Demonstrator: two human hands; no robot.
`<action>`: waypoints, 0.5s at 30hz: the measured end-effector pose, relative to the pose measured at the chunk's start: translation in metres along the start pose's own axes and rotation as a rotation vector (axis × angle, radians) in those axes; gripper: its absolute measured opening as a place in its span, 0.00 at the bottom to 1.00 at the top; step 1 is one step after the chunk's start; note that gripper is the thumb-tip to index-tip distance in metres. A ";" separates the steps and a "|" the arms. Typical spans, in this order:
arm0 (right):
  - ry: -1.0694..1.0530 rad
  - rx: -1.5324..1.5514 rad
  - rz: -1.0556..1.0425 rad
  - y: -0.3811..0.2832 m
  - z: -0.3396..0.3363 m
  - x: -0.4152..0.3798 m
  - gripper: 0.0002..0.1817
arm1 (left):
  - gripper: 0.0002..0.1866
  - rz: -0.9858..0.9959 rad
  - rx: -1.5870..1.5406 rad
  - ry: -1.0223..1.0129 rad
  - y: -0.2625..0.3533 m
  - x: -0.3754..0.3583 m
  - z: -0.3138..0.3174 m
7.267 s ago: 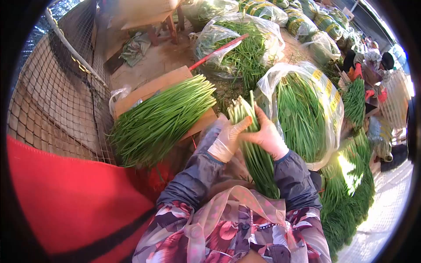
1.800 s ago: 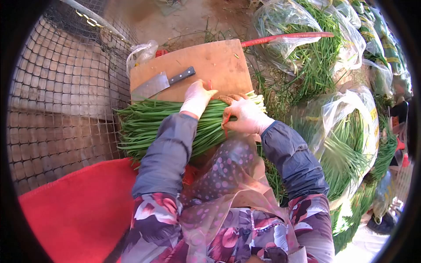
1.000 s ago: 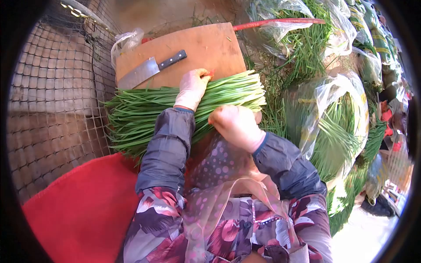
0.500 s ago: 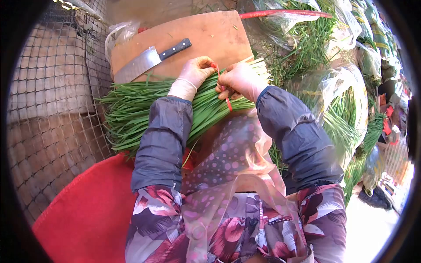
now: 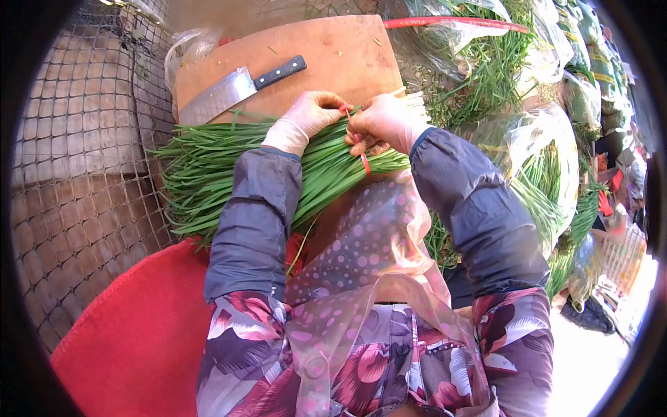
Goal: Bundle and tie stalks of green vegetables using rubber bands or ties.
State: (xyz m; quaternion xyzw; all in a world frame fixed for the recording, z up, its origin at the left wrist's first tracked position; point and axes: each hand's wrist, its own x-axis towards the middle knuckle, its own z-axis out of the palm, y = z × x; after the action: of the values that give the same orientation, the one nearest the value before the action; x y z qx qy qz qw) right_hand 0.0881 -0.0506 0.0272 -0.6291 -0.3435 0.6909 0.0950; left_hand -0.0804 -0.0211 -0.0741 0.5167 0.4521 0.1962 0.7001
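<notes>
A thick bunch of garlic chives (image 5: 222,167) lies at the near edge of a wooden cutting board (image 5: 340,52), its pale ends to the right. Around it, close to those ends, runs a narrow red tie (image 5: 365,164). My left hand (image 5: 310,119), in a thin glove, pinches the tie on top of the bunch. Right beside it my right hand (image 5: 383,125), also gloved, is closed on the same tie, fingers curled down against the stalks. Exactly how the tie's ends cross is hidden by my fingers. A cleaver (image 5: 236,90) with a black handle rests on the board beyond my hands.
Left of the board hangs black netting (image 5: 83,153). Red cloth (image 5: 139,326) spreads at the lower left. Plastic bags of chives (image 5: 545,167) stand to the right, with loose greens (image 5: 479,83) behind. A red strap (image 5: 451,25) runs along the back.
Both hands stay at the tie, and their fingers have shifted only slightly. The view has moved a little; the bunch and the cleaver lie as before.
</notes>
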 end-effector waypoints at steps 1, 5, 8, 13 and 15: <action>0.009 -0.028 -0.034 0.001 0.001 0.001 0.05 | 0.10 0.000 -0.001 0.000 -0.001 -0.001 -0.003; 0.055 -0.149 -0.070 0.000 0.005 0.006 0.05 | 0.12 0.023 -0.215 -0.095 0.005 -0.011 -0.006; 0.073 -0.057 -0.020 0.001 0.006 0.005 0.05 | 0.12 0.026 -0.152 -0.028 0.011 -0.015 0.003; 0.050 -0.184 -0.015 -0.002 0.009 -0.014 0.10 | 0.08 0.082 0.024 0.109 0.019 -0.018 0.009; 0.370 -0.958 -0.358 -0.008 0.012 -0.039 0.28 | 0.05 0.111 0.161 0.299 0.021 -0.025 0.021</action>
State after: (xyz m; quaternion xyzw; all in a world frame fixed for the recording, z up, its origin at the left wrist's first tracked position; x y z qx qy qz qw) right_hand 0.0818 -0.0703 0.0630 -0.6446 -0.6992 0.3079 -0.0270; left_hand -0.0718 -0.0429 -0.0431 0.5603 0.5360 0.2724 0.5697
